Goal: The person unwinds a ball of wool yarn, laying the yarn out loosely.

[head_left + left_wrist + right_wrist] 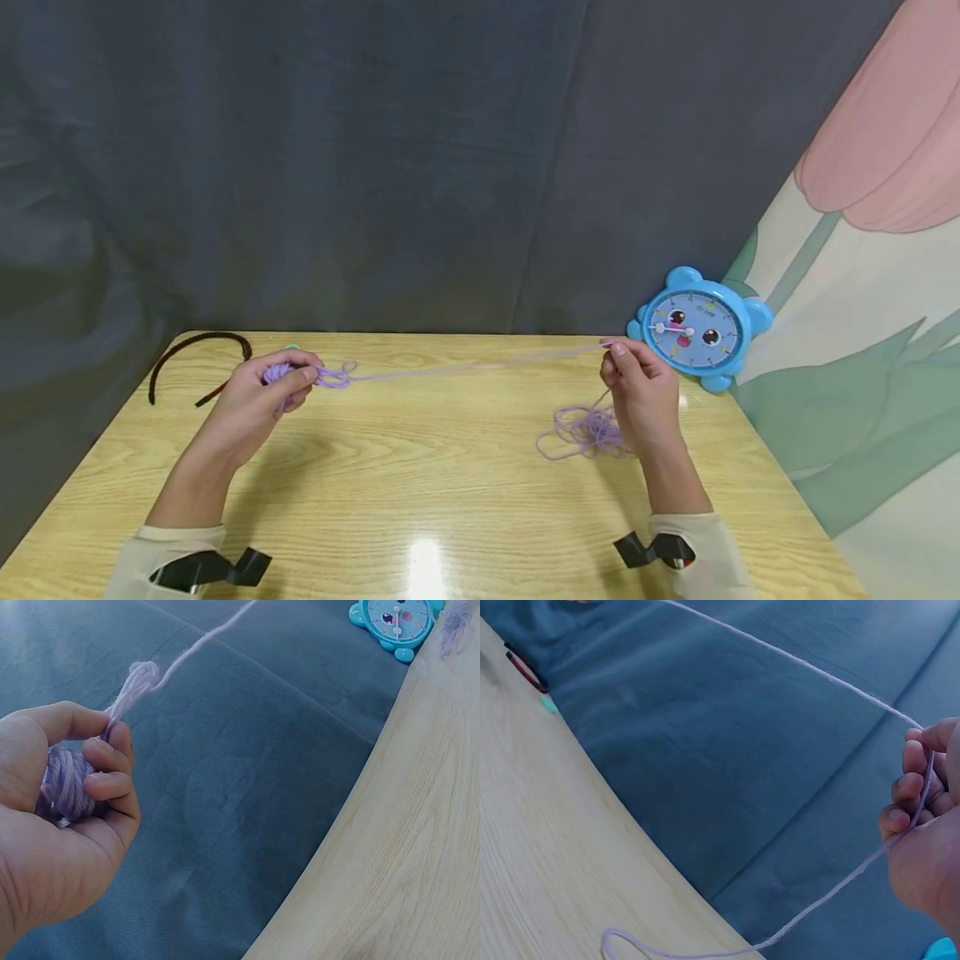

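In my left hand [262,396] I grip a wound bundle of purple yarn [67,784], with a small loop pinched between thumb and fingertip sticking out in front. My right hand [643,392] pinches the yarn strand [795,660] between thumb and forefinger. Above the table, the strand runs nearly straight from one hand to the other. From the right hand it drops across the palm to a loose, tangled pile of purple yarn [588,432] on the table, partly hidden behind that hand.
A blue animal-shaped clock [693,329] leans at the table's back right corner. At the back left lies a dark curved cord-like piece [198,337], with a small green thing [549,704] near it. A dark curtain [375,167] hangs behind the wooden table [420,475].
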The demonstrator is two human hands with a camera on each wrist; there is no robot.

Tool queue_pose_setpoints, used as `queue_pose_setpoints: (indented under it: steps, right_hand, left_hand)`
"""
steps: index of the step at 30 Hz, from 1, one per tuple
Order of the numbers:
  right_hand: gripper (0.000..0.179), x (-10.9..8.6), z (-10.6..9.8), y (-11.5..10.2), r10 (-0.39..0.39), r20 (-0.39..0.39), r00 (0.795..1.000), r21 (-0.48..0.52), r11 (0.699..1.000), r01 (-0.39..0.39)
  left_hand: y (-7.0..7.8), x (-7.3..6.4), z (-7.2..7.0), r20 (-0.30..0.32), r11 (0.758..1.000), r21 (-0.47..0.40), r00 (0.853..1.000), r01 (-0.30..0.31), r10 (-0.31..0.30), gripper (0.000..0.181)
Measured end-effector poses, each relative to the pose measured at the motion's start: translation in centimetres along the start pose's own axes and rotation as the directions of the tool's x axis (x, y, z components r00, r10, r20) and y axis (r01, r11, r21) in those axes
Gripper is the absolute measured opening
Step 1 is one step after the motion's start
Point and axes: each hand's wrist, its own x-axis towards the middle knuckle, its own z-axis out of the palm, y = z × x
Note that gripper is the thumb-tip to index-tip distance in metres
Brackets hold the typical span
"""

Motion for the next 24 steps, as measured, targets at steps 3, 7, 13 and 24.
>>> queue_pose_setpoints:
  steps: [3,7,13,24]
  right_hand:
    - [0.022,0.1,-0.3,-0.3,0.0,-0.024,1.0,0.005,1.0,0.0]
    - [0.022,0.3,-0.9,-0.9,-0.011,-0.069,0.998,0.024,1.0,0.013]
    - [0.021,0.5,-2.1,-1.8,-0.052,-0.13,0.99,0.07,0.996,0.061]
    - [0.014,1.1,-3.6,-3.5,-0.039,-0.291,0.956,0.163,0.983,0.09]
  left_hand:
    - [0.0,-0.1,0.0,-0.002,1.0,0.0,1.0,-0.001,0.001,0.01]
    - [0.1,-0.1,-0.1,-0.006,1.0,0.011,1.0,0.006,-0.006,0.009]
    - [0.1,-0.1,-0.1,-0.017,0.999,0.019,0.999,0.033,-0.033,0.009]
    - [0.0,-0.1,-0.1,-0.023,1.0,0.011,0.999,0.025,-0.024,0.008]
